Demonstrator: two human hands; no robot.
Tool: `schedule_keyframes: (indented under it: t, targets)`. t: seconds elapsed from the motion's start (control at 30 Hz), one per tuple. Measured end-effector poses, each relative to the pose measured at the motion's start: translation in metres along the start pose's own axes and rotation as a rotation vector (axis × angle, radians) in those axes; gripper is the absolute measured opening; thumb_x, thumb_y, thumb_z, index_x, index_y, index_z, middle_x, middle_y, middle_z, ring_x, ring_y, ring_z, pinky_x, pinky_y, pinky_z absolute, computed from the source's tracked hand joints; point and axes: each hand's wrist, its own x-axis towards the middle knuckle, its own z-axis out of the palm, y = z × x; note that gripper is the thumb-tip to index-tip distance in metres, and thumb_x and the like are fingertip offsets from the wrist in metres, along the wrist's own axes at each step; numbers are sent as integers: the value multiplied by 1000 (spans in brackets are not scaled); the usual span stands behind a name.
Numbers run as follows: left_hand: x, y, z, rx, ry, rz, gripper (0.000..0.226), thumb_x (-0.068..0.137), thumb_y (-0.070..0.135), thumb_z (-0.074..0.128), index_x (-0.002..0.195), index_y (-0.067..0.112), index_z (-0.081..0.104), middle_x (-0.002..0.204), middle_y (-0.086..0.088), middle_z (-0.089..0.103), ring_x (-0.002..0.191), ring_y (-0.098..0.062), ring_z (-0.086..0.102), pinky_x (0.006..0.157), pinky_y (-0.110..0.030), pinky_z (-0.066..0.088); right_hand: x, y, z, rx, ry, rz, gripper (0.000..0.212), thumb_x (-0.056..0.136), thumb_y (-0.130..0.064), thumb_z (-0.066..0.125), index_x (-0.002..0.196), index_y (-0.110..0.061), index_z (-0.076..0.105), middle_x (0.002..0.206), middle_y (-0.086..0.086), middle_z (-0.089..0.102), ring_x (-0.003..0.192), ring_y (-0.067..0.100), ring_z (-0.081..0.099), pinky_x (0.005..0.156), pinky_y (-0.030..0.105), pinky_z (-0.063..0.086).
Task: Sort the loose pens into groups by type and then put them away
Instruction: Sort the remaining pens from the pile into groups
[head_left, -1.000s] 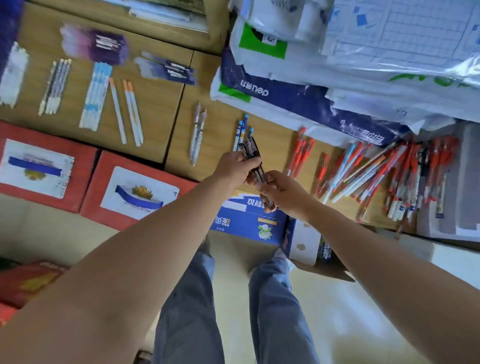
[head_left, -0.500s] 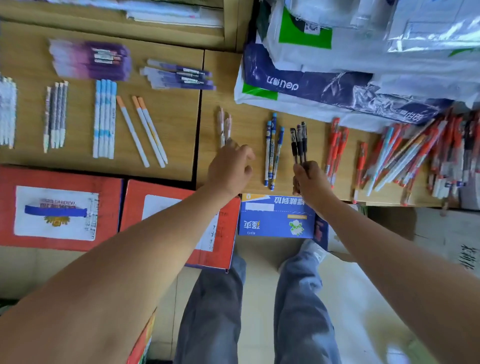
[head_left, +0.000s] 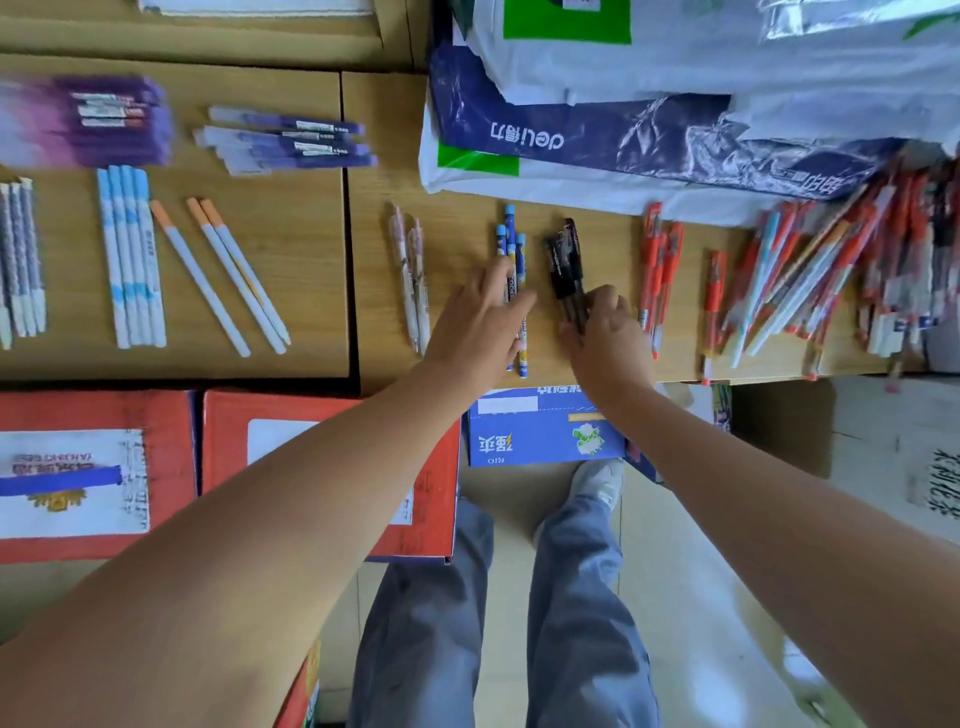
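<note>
Stationery stockroom: deli paper packs (head_left: 649, 130), stock boxes (head_left: 322, 467).

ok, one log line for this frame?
phase: sorting | left hand: open, fingers over blue pens | right hand: grips near ends of black pens | black pens: on desk, between blue pens and red pens

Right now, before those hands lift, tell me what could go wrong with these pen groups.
1. The left hand lies flat over the blue pens, close beside the black pens that the right hand grips. A careless pull-back could drag one row into the other.
2. The loose pile at the right reaches the near edge of the table, with some tips poking past it. A nudge may send pens to the floor.
</note>
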Motion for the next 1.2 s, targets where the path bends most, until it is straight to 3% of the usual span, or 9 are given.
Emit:
schedule_keyframes:
  t: [0.1,0.23,0.33,0.47,0.63,0.77,0.97,1.07,1.2]
  targets:
    - [-2,-3,-2,8,1,21,45,75,11,77,115,5,59,133,-22,44,119,-39,47,93,-50,49,2,-1,2,-65,30,-20,29,96,-24,52,114,-4,43,111,15,52,97,31,55,70,32,38]
    - [-2,-6,-3,25,2,13,46,77,14,76,119,7,58,136,-21,42,124,-37,44,99,-47,47,4,-5,1,-111,92,-93,48,92,-26,58,132,-10,38,121,14,44,106,29,50,71,33,44]
    - [-3,-7,-3,44,2,7,46,76,15,76,117,6,58,135,-21,42,123,-38,45,97,-48,48,5,-6,0,-117,60,-153,53,92,-24,60,138,-14,36,123,14,43,100,30,54,61,31,43]
    - [-3,-7,-4,70,23,8,44,74,17,77,113,6,59,130,-21,47,117,-37,49,91,-48,49,5,-2,1,29,58,-73,46,92,-17,57,132,-9,38,120,16,44,84,35,58,58,30,34]
    - [1,-1,-5,125,61,19,39,69,22,79,102,9,63,124,-17,52,113,-34,51,92,-45,46,1,2,4,111,42,-10,47,91,-16,58,132,-10,37,121,15,44,88,35,58,63,32,36]
    - [7,8,-8,149,88,56,34,68,19,76,98,9,63,120,-15,53,109,-33,51,89,-43,46,2,10,0,201,68,-36,46,91,-28,58,129,-10,40,123,14,45,91,36,57,66,37,45]
    - [25,45,-8,71,63,145,31,77,11,68,107,8,62,110,-12,54,104,-30,52,89,-42,48,1,64,-27,239,250,35,32,91,-21,57,119,-8,48,117,12,53,88,34,57,67,42,47]
    - [38,71,-1,-75,5,136,31,86,7,59,117,6,58,116,-12,51,104,-26,53,84,-34,47,8,100,-40,222,224,132,34,90,-18,55,120,-4,45,117,16,52,94,38,56,73,47,47]
    - [60,105,20,-179,-31,20,49,89,11,58,136,9,45,127,-15,46,117,-26,49,101,-35,44,19,132,-51,131,103,128,43,90,-19,59,127,-3,42,112,19,57,90,38,59,71,44,50]
